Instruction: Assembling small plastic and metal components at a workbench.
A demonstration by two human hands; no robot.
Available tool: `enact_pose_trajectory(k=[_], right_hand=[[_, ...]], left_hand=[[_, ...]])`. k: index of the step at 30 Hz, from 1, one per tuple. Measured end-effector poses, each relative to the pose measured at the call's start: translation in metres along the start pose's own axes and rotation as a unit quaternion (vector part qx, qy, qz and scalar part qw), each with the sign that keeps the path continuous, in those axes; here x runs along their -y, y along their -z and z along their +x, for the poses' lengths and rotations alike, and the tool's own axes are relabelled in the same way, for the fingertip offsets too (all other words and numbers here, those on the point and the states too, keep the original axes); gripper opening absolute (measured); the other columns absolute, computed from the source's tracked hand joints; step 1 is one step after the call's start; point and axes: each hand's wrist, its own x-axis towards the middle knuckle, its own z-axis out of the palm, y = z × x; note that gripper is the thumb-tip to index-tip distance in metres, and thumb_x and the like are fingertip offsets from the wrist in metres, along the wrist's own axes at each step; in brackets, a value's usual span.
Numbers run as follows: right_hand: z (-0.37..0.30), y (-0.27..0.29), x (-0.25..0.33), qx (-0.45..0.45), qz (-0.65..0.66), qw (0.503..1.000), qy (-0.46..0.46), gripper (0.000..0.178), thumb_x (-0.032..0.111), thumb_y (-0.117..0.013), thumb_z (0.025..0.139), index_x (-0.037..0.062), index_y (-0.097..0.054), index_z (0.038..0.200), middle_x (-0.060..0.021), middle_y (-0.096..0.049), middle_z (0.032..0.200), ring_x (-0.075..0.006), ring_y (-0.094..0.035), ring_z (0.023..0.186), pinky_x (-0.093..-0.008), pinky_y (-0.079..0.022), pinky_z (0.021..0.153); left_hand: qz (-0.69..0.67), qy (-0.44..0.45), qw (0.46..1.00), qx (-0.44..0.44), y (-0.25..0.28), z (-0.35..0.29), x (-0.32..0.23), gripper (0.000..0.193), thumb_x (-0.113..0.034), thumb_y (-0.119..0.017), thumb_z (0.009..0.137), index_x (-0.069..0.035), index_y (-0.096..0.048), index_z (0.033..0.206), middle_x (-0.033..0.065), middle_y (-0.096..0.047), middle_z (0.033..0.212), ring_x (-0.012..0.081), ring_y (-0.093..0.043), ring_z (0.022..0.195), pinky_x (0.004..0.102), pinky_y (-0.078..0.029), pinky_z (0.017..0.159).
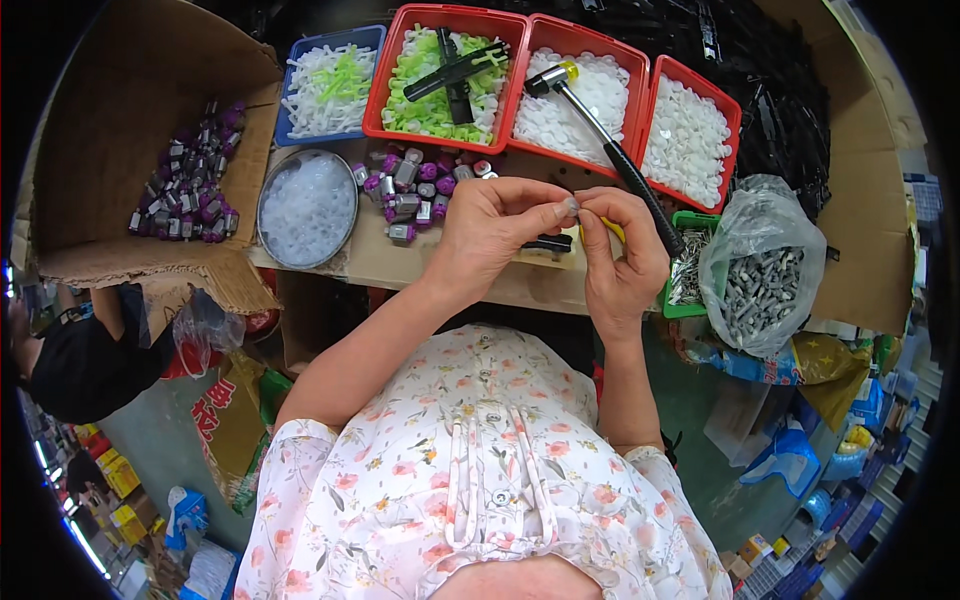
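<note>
Above the front of the bench, my left hand [485, 228] and my right hand [625, 250] meet with fingertips pinched together. Between them is a small translucent piece [569, 207], too small to name. Something yellow and curved [613, 230] shows by my right fingers; whether I hold it or it lies behind them I cannot tell. Just below the fingertips lies a small black part [550, 243]. Left of my left hand, small grey motors with purple ends [405, 190] are heaped on the cardboard-covered bench [480, 280].
Along the back stand a blue bin [378, 40] and red bins [530, 60] of small plastic parts. A black-handled hammer [610, 140] lies across them. A cardboard box [110, 110], a round tray [300, 264], a green tray [688, 311] and a clear bag of metal parts [735, 240] flank the workspace.
</note>
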Motion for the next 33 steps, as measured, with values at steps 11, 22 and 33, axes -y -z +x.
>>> enact_pose_trajectory(k=[11,22,33], right_hand=[[-0.001,0.001,-0.007,0.104,0.291,0.902,-0.302,0.011,0.005,-0.066,0.095,-0.0046,-0.065,0.1,-0.0057,-0.068,0.094,-0.011,-0.064,0.084,-0.0239,-0.052,0.078],[-0.009,-0.008,-0.003,0.064,0.265,0.922,-0.274,0.013,0.007,-0.067,0.095,-0.0041,-0.065,0.1,-0.0066,-0.068,0.094,-0.0111,-0.064,0.083,-0.0245,-0.052,0.078],[-0.009,-0.008,0.0,0.048,0.26,0.938,-0.224,0.005,0.003,-0.067,0.092,-0.0016,-0.064,0.092,-0.0017,-0.063,0.09,-0.0095,-0.058,0.083,-0.025,-0.046,0.075]], left_hand=[[-0.012,-0.008,1.0,0.004,0.01,-0.006,0.004,0.029,-0.005,-0.069,0.091,0.004,-0.066,0.119,0.0105,-0.073,0.097,0.0138,-0.071,0.087,0.0254,-0.056,0.081],[-0.028,0.005,1.0,0.007,0.027,-0.009,0.009,0.012,-0.003,-0.072,0.089,0.001,-0.067,0.1,0.0073,-0.072,0.093,0.011,-0.07,0.083,0.0217,-0.055,0.071],[0.013,-0.012,1.0,0.024,0.029,-0.017,0.01,0.021,-0.001,-0.076,0.085,0.0,-0.07,0.105,0.0066,-0.073,0.095,0.0126,-0.07,0.083,0.0236,-0.055,0.072]])
